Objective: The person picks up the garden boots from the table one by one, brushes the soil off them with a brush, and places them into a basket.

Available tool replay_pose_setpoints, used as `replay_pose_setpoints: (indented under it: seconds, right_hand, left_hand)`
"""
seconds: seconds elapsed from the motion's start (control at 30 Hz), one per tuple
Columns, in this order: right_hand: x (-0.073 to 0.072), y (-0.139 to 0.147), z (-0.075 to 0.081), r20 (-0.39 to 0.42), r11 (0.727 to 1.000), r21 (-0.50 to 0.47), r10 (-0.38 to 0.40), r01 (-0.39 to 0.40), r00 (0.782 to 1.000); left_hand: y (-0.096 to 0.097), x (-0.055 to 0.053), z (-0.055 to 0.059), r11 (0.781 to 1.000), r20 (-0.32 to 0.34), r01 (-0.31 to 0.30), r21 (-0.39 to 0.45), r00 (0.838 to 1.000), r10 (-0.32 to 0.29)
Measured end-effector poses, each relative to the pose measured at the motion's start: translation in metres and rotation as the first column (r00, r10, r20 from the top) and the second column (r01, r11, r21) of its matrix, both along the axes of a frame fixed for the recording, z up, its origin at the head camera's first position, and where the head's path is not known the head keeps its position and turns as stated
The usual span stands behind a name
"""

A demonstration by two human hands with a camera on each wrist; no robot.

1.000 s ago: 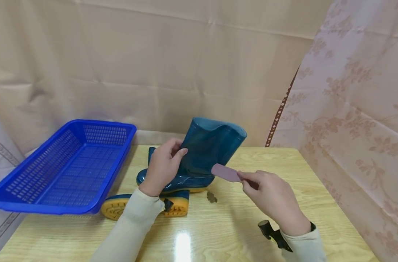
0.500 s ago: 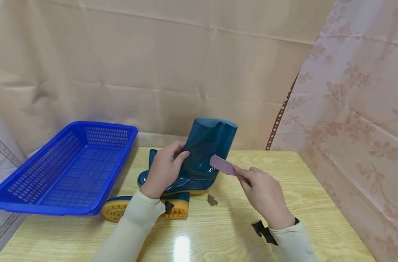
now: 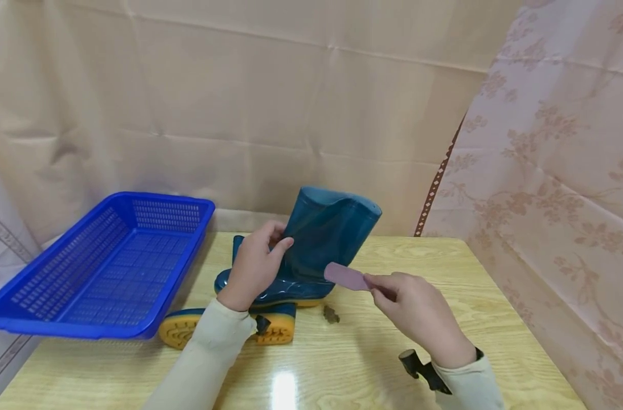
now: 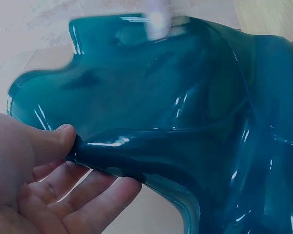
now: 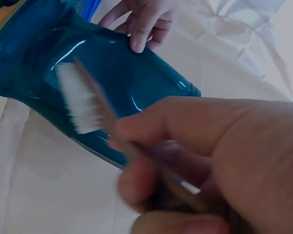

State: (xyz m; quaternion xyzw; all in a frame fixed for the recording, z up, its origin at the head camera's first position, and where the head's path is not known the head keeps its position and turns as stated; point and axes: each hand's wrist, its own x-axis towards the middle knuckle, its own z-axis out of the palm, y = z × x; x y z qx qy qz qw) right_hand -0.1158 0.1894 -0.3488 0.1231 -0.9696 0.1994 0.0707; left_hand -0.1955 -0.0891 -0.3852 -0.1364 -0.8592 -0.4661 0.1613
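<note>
A glossy dark teal rain boot (image 3: 322, 239) stands on its yellow sole, its shaft leaning right. My left hand (image 3: 255, 265) pinches the front of the shaft, thumb on the near side and fingers behind, as the left wrist view shows closely. In my right hand (image 3: 419, 310) is the handle of a scrub brush (image 3: 344, 276) with a mauve back. Its white bristles (image 5: 80, 102) face the boot, close to the surface low on the shaft. A second boot (image 3: 278, 330) lies on its side in front, yellow tread toward me, partly hidden by my left forearm.
A blue plastic basket (image 3: 152, 336) with slotted walls stands on the left of the wooden table (image 3: 332, 370). A small brown clump (image 3: 330, 314) lies beside the boot's heel. Beige cloth (image 3: 270, 114) hangs behind, and a flowered cloth (image 3: 562, 199) on the right.
The brush moved up along the shaft, then back down toward the ankle. The boot's shaft straightened and now leans right again. My left hand keeps its grip in nearly the same place.
</note>
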Motion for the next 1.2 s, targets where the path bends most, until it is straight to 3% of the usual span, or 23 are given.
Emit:
replay_pose_setpoints:
  seconds: [0.1,0.23,0.33,0.43,0.63,0.83,1.07,1.2]
  right_hand:
    - [0.002,0.001,0.002,-0.112,0.999,-0.048,0.011,-0.016,0.994]
    - [0.004,0.003,0.007,-0.282,0.99,-0.14,-0.017,-0.024,0.959]
    - [0.004,0.005,0.009,-0.321,0.974,-0.226,-0.084,0.01,0.943]
    - [0.004,0.006,0.009,-0.287,0.96,-0.269,-0.152,0.073,0.946]
    - [0.002,0.009,0.007,-0.262,0.982,-0.119,-0.172,0.145,0.95]
    - [0.002,0.011,0.007,-0.064,0.983,-0.098,-0.159,0.152,0.985]
    - [-0.003,0.015,0.005,0.038,0.976,-0.103,-0.191,0.194,0.981]
    - [-0.007,0.017,0.001,0.061,0.976,-0.056,-0.207,0.211,0.976]
  left_hand:
    - [0.002,0.001,0.0,1.0,0.002,-0.006,0.01,1.0,0.006]
    - [0.003,0.001,0.0,0.999,0.004,-0.019,0.029,1.0,0.018]
    - [0.002,0.001,-0.001,0.998,0.009,-0.036,0.042,0.999,0.036]
    - [0.001,0.001,-0.001,0.998,0.016,-0.052,0.046,0.999,0.051]
    - [0.001,0.0,0.0,0.998,0.031,-0.048,0.044,0.998,0.046]
    - [0.0,0.0,0.002,0.998,0.038,-0.041,0.046,0.999,0.04]
    - [0.001,-0.001,0.001,0.996,0.034,-0.047,0.08,0.998,0.044]
    - [0.001,-0.002,-0.003,0.993,0.038,-0.056,0.106,0.998,0.053]
